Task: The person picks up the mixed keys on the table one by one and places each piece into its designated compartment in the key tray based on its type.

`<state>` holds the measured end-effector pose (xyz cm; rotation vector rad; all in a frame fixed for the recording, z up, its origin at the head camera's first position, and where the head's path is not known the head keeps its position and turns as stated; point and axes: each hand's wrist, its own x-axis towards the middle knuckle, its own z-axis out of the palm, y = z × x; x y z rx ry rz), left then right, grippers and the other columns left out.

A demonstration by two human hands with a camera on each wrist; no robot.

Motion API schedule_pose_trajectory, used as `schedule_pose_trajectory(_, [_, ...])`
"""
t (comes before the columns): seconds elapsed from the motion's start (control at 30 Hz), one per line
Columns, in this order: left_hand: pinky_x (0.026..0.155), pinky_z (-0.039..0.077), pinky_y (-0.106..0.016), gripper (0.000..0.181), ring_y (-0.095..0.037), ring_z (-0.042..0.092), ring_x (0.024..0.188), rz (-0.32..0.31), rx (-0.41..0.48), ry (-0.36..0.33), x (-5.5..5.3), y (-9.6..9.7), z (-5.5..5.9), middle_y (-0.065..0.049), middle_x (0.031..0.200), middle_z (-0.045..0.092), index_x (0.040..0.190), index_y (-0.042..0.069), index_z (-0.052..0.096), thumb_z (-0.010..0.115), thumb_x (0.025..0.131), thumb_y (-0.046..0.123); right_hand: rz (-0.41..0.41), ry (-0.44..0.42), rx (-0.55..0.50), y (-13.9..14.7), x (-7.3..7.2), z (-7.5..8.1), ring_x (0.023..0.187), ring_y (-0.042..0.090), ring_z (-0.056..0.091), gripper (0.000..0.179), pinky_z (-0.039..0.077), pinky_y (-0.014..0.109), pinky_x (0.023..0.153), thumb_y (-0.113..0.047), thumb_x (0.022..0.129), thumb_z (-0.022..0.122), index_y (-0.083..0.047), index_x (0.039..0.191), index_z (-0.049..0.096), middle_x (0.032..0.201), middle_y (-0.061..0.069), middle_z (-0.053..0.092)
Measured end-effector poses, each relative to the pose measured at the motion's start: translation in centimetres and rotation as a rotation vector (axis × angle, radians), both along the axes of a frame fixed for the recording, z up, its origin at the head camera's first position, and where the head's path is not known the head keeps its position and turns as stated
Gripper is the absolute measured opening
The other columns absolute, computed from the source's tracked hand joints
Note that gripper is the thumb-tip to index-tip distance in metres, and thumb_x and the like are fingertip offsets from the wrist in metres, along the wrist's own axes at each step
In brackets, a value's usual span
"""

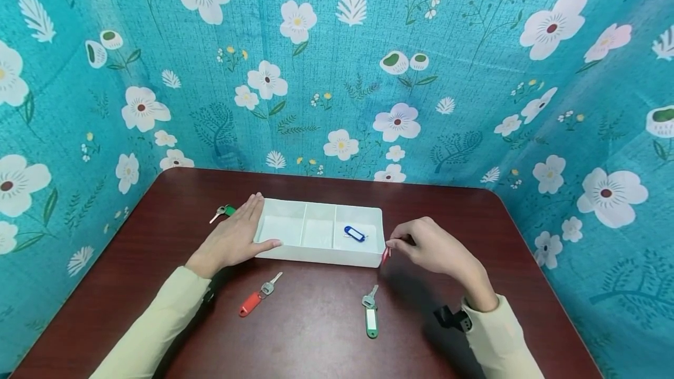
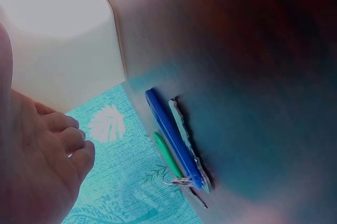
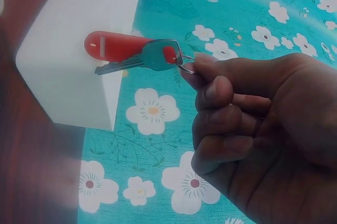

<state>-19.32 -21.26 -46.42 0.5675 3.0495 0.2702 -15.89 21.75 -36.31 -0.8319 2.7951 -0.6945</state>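
Note:
Between thumb and forefinger my right hand [image 1: 434, 244] pinches the metal ring of a key with a red tag [image 3: 124, 48], seen large in the right wrist view. Key and tag hang by the right end wall of a white three-compartment tray [image 1: 316, 255]. My left hand [image 1: 234, 238] rests at the tray's left end, fingers straight and thumb along the front rim. Inside the right compartment lies a blue-tagged key [image 1: 355, 233]. Beyond the left hand is a green-tagged key [image 1: 221, 212]; the left wrist view also shows a blue-tagged key [image 2: 171, 134] beside it.
In front of the tray, a red-tagged key [image 1: 250, 304] lies to the left and a green-tagged key [image 1: 371, 321] to the right. Everything stands on a dark brown table [image 1: 316, 332], with a turquoise flowered curtain [image 1: 337, 104] behind and at both sides.

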Motion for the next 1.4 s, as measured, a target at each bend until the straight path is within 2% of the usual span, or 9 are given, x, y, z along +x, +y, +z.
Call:
schedule_pose_trajectory(0.3, [0.131,0.028,-0.053,0.120,-0.041,0.017,0.164,-0.005,0.008,0.023,0.1,0.1,0.3,-0.022,0.176,0.017,0.166,-0.004,0.017,0.048,0.092,0.084,0.005,0.003,-0.014,-0.2,-0.1,0.3,0.057,0.005,0.046,0.008,0.042,0.021,0.054,-0.012,0.097,0.074,-0.016,0.094,0.081,0.075,-0.012,0.068])
schedule_pose_trajectory(0.73, [0.131,0.028,-0.053,0.119,-0.042,0.018,0.164,-0.016,-0.003,0.040,0.0,0.0,0.0,-0.023,0.175,0.019,0.165,-0.005,0.017,0.047,0.092,0.084,0.013,0.008,-0.039,-1.0,-0.4,0.9,0.057,0.007,0.046,0.008,0.039,0.020,0.053,-0.014,0.098,0.074,-0.016,0.096,0.081,0.073,-0.012,0.067])
schedule_pose_trajectory(0.9, [0.131,0.028,-0.052,0.119,-0.041,0.018,0.164,-0.010,-0.009,0.031,0.1,0.0,0.0,-0.023,0.175,0.017,0.165,-0.005,0.017,0.048,0.092,0.083,0.022,0.015,-0.033,-1.5,-0.5,1.1,0.055,0.003,0.040,0.008,0.038,0.020,0.054,-0.016,0.098,0.075,-0.018,0.095,0.081,0.069,-0.011,0.064])
schedule_pose_trajectory(1.03, [0.131,0.027,-0.051,0.118,-0.040,0.016,0.165,-0.002,-0.011,0.014,0.0,0.0,0.0,-0.021,0.176,0.015,0.166,-0.004,0.015,0.050,0.092,0.083,0.019,0.010,-0.040,-1.9,-0.6,1.4,0.054,0.004,0.039,0.007,0.037,0.021,0.052,-0.016,0.098,0.075,-0.017,0.096,0.081,0.070,-0.010,0.063])
schedule_pose_trajectory(1.23, [0.131,0.027,-0.052,0.119,-0.040,0.015,0.165,0.003,-0.009,-0.005,0.0,0.0,0.1,-0.020,0.177,0.013,0.167,-0.002,0.014,0.051,0.092,0.082,0.014,0.004,-0.050,-2.7,-0.6,1.6,0.052,0.003,0.035,0.008,0.035,0.021,0.052,-0.017,0.098,0.074,-0.019,0.094,0.081,0.063,-0.011,0.050])
schedule_pose_trajectory(1.4, [0.131,0.027,-0.052,0.119,-0.040,0.015,0.165,0.000,-0.009,-0.006,0.0,0.1,0.1,-0.020,0.177,0.014,0.167,-0.002,0.013,0.051,0.092,0.082,0.032,0.010,-0.064,-3.2,-0.8,1.8,0.052,0.003,0.034,0.009,0.033,0.021,0.051,-0.016,0.099,0.074,-0.017,0.095,0.082,0.066,-0.010,0.056])
